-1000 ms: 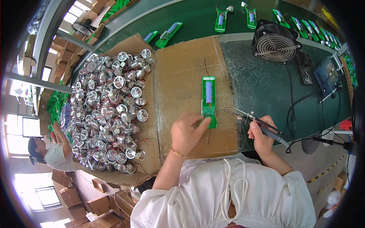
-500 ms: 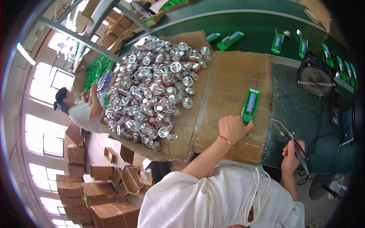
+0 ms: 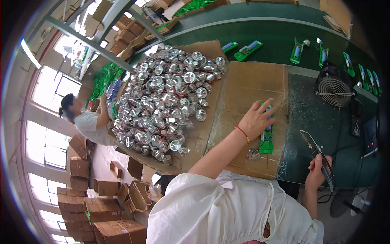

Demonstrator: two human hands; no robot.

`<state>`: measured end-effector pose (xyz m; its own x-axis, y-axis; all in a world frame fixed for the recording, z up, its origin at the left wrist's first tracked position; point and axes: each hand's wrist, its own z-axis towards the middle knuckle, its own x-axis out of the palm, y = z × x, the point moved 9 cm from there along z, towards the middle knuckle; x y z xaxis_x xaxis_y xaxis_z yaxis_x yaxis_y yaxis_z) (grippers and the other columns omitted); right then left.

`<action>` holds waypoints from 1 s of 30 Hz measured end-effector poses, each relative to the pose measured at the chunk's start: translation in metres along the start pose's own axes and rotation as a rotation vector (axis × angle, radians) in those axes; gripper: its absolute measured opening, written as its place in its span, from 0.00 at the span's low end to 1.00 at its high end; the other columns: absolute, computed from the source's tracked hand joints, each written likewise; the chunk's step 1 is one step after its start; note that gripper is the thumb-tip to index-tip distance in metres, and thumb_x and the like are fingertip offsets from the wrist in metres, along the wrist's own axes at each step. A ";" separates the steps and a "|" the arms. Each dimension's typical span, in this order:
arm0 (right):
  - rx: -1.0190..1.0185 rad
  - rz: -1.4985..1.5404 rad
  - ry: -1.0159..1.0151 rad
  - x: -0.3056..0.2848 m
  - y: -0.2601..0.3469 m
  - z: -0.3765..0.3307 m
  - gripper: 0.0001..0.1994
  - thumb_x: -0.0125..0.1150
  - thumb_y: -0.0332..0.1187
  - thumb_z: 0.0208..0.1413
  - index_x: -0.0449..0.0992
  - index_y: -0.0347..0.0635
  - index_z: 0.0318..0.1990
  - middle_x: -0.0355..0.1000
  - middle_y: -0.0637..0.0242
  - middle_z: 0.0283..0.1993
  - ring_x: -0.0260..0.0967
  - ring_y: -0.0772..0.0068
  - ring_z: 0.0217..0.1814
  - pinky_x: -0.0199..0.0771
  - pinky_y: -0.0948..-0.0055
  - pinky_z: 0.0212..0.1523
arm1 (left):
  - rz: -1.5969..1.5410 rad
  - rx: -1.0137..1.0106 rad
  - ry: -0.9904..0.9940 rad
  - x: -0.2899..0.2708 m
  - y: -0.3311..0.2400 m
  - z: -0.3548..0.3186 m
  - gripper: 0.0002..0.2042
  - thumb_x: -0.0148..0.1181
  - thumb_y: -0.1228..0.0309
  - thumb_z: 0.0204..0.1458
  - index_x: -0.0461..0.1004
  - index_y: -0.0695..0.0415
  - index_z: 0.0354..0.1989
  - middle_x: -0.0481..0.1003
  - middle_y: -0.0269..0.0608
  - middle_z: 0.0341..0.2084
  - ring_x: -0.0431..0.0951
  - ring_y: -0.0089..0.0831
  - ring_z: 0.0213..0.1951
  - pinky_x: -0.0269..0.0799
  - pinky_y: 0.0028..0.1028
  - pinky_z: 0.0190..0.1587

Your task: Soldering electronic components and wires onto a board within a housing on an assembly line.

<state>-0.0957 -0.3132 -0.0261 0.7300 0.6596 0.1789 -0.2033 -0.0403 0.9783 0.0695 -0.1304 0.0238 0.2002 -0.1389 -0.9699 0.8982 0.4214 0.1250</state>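
Left hand, fingers spread and released, rests on a long green circuit board near the bench's front edge; right hand grasps a soldering iron.

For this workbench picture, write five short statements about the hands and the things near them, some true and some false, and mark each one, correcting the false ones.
1. The left hand rests on a green circuit board lying on the cardboard sheet. True.
2. The right hand is empty. False: it holds a soldering iron, tip pointing up and away from the person.
3. A heap of shiny metal reflector cups lies to the left of the left hand. True.
4. The small fan stands on the cardboard sheet. False: it stands on the dark mat to the right of the cardboard.
5. One single reflector cup lies beside the board, apart from the heap. True.
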 end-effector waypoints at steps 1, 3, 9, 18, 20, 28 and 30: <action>-0.002 0.006 -0.017 -0.002 0.002 0.000 0.06 0.54 0.29 0.51 0.63 0.39 0.28 0.61 0.70 0.16 0.54 0.84 0.14 0.55 0.87 0.16 | 0.032 -0.009 0.018 0.004 0.001 -0.001 0.11 0.49 0.68 0.45 0.71 0.45 0.38 0.63 0.35 0.49 0.57 0.35 0.56 0.52 0.38 0.56; 0.034 0.018 -0.032 -0.003 -0.005 0.001 0.06 0.54 0.28 0.50 0.63 0.38 0.28 0.62 0.69 0.16 0.56 0.84 0.14 0.56 0.87 0.16 | 0.111 -0.111 0.141 0.010 0.010 -0.010 0.12 0.52 0.66 0.43 0.71 0.49 0.39 0.68 0.34 0.41 0.62 0.33 0.52 0.54 0.38 0.53; 0.012 0.045 -0.012 0.001 0.010 0.007 0.06 0.55 0.27 0.50 0.63 0.37 0.29 0.63 0.67 0.16 0.57 0.83 0.14 0.57 0.86 0.15 | -0.178 -0.420 -0.039 -0.012 0.013 -0.050 0.23 0.64 0.61 0.33 0.70 0.56 0.41 0.66 0.38 0.40 0.63 0.36 0.47 0.57 0.37 0.46; -0.004 0.008 0.081 0.020 0.018 -0.003 0.07 0.54 0.26 0.50 0.62 0.35 0.29 0.65 0.63 0.18 0.61 0.81 0.15 0.62 0.84 0.16 | -0.215 -0.323 -0.398 -0.033 -0.006 -0.050 0.10 0.60 0.73 0.39 0.76 0.53 0.33 0.71 0.31 0.30 0.69 0.32 0.38 0.61 0.32 0.38; -0.006 0.002 0.141 0.030 0.019 -0.010 0.07 0.55 0.25 0.49 0.62 0.35 0.30 0.66 0.62 0.19 0.63 0.80 0.16 0.64 0.83 0.17 | -0.373 -0.251 -0.360 -0.026 -0.013 -0.044 0.10 0.60 0.74 0.38 0.76 0.53 0.32 0.72 0.29 0.29 0.70 0.30 0.36 0.61 0.30 0.35; 0.054 -0.074 0.300 0.054 0.007 -0.026 0.08 0.55 0.26 0.49 0.61 0.35 0.29 0.64 0.62 0.19 0.61 0.80 0.15 0.62 0.82 0.15 | -0.773 -0.514 -0.384 -0.002 0.015 -0.052 0.05 0.61 0.77 0.39 0.76 0.58 0.28 0.73 0.37 0.21 0.71 0.33 0.26 0.66 0.29 0.29; 0.051 -0.106 0.339 0.057 0.003 -0.029 0.09 0.56 0.27 0.48 0.62 0.34 0.29 0.65 0.62 0.20 0.62 0.80 0.16 0.63 0.82 0.16 | -0.672 -0.287 -0.420 -0.010 0.004 -0.048 0.05 0.61 0.78 0.38 0.76 0.58 0.26 0.73 0.37 0.23 0.70 0.34 0.27 0.67 0.29 0.31</action>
<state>-0.0732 -0.2543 -0.0163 0.4855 0.8733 0.0398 -0.0991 0.0097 0.9950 0.0524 -0.0841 0.0240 -0.1613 -0.7396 -0.6534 0.7554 0.3336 -0.5640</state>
